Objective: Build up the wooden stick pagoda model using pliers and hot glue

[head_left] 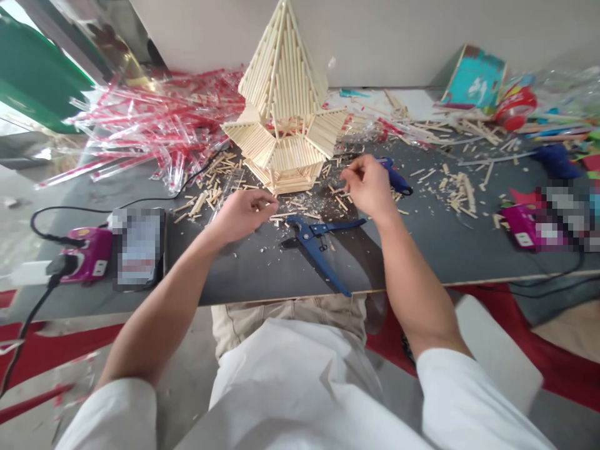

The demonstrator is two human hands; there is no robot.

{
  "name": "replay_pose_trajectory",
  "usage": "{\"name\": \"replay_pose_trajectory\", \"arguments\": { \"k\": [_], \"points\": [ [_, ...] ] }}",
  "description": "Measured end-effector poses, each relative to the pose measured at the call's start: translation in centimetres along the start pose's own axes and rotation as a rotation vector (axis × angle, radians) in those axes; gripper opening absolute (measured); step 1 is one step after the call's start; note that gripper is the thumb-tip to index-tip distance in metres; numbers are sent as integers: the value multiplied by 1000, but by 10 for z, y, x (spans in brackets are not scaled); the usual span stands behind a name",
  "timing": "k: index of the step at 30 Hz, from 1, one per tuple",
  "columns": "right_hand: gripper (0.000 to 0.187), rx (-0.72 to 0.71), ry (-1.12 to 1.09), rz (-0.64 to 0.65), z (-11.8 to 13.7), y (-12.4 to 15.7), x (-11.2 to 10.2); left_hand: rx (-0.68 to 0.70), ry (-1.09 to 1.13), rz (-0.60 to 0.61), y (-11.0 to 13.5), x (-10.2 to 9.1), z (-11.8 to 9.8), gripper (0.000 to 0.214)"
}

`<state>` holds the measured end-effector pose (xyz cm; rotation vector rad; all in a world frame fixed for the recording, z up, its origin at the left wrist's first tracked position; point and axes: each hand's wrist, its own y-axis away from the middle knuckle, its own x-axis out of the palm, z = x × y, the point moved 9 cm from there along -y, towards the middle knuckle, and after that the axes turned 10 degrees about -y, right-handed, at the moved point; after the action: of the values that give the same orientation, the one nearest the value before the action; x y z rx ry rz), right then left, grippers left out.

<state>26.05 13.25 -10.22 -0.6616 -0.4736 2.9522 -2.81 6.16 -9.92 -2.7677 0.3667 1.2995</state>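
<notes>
Stick-built model tower (282,78) stands upright at the middle of the bench (244,275), its pointed roof rising past the far edge. Red-and-clear plastic wrappers (164,119) heap toward the far left corner. Blue-handled cutters (312,248) lie spread, one handle reaching the near edge. The left hand (246,212) and right hand (368,184), fingers curled and tips nearly meeting, flank the tower's base; whether either grips anything cannot be told. Stick offcuts (466,190) litter the surface.

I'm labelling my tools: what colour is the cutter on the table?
Mostly blue; the cutter shows in the head view.
</notes>
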Motion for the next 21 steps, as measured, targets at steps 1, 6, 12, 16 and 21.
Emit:
{"name": "replay_pose_trajectory", "arguments": {
  "k": [1,6,12,16,21],
  "points": [
    [16,24,27,-36,-5,-3,-9,-34,38,-18,1,-3,10,33],
    [10,23,234,-177,-15,-11,-54,-125,71,-197,-6,-11,41,34],
    [24,-6,545,-314,-23,-13,-87,-15,-185,-402,-5,-15,27,21],
    [24,21,571,-264,-31,-15,-78,-27,-216,-493,3,-19,19,16],
    [19,-9,559,-184,-20,-13,-57,108,-64,-326,3,-4,-10,23]
  ]
}}
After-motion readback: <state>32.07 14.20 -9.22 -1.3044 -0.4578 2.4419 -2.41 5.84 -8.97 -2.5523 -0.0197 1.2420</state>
